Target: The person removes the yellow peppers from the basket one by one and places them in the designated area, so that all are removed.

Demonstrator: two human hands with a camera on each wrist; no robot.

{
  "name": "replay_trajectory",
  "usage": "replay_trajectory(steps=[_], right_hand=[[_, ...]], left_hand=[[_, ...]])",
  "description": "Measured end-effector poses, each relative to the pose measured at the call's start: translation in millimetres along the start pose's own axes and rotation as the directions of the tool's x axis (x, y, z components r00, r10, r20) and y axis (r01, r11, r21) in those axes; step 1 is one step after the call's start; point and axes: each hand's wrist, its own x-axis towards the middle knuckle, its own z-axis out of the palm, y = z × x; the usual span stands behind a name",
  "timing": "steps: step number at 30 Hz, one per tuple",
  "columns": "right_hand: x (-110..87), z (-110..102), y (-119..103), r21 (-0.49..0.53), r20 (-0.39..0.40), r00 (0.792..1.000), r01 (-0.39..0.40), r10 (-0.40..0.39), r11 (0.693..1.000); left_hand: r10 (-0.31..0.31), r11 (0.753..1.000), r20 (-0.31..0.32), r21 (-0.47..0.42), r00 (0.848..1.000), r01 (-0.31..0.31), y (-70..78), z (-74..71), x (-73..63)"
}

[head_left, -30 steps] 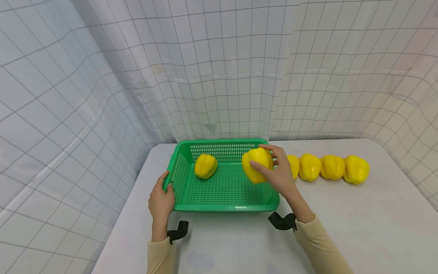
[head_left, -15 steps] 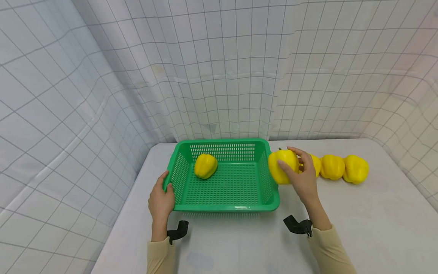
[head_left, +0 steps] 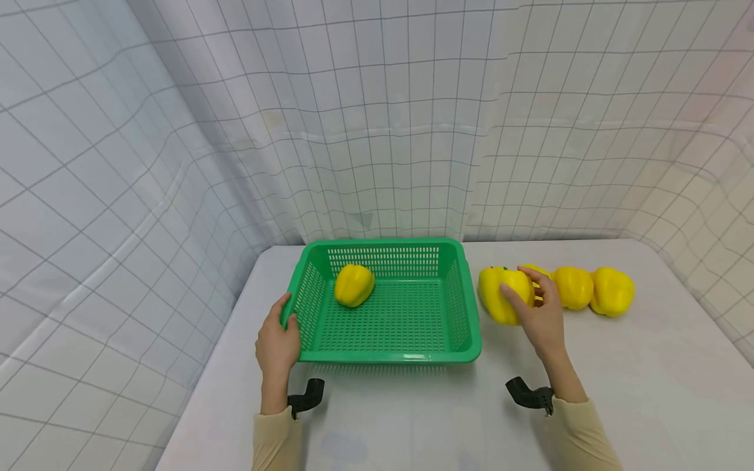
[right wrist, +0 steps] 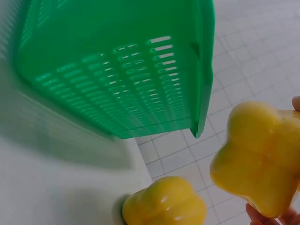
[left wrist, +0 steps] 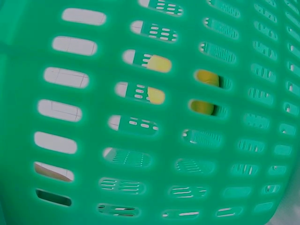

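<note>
My right hand (head_left: 542, 317) grips a yellow bell pepper (head_left: 505, 297) just right of the green plastic basket (head_left: 389, 358). In the right wrist view, the bumpy underside of this held bell pepper (right wrist: 260, 159) faces the camera, fingertips (right wrist: 253, 213) along its edge. On the basket's left side, my left hand (head_left: 278, 343) holds the rim, thumb inside. One yellow bell pepper (head_left: 354, 286) lies inside the basket, towards its back left. Through the slots in the left wrist view, parts of that bell pepper (left wrist: 157, 64) show beyond the basket wall (left wrist: 93, 126).
Right of the held one, more yellow bell peppers stand in a row on the white table (head_left: 624, 379): a partly hidden one (head_left: 538, 268), a middle one (head_left: 573, 288) and an end one (head_left: 612, 292). White gridded cloth (head_left: 389, 144) hangs behind.
My right hand has carried its bell pepper from above the basket's right part to the right, past the rim, and lower. The left hand and the basket have stayed in place.
</note>
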Motion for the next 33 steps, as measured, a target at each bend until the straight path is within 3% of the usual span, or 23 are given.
replay_trajectory(steps=[9,16,22,33], right_hand=[[-1.0,-10,22,-0.129,0.117,0.992,-0.039,0.055,0.991],[-3.6,-19,33,-0.203,0.228,0.967,-0.067,0.114,0.977],[-5.8,-25,41,-0.262,0.284,0.951,-0.048,0.124,0.964],[-8.8,-30,53,-0.294,0.352,0.912,-0.106,0.211,0.950]], left_hand=[[-0.001,1.000,-0.001,0.005,1.000,0.001,-1.1,0.6,0.0],[-0.002,1.000,-0.002,0.005,1.000,0.002,-0.9,0.5,0.1],[-0.002,1.000,-0.001,0.001,1.000,0.002,-0.2,0.1,-0.1],[-0.001,1.000,-0.001,0.004,1.000,0.001,-0.9,1.0,-0.3]])
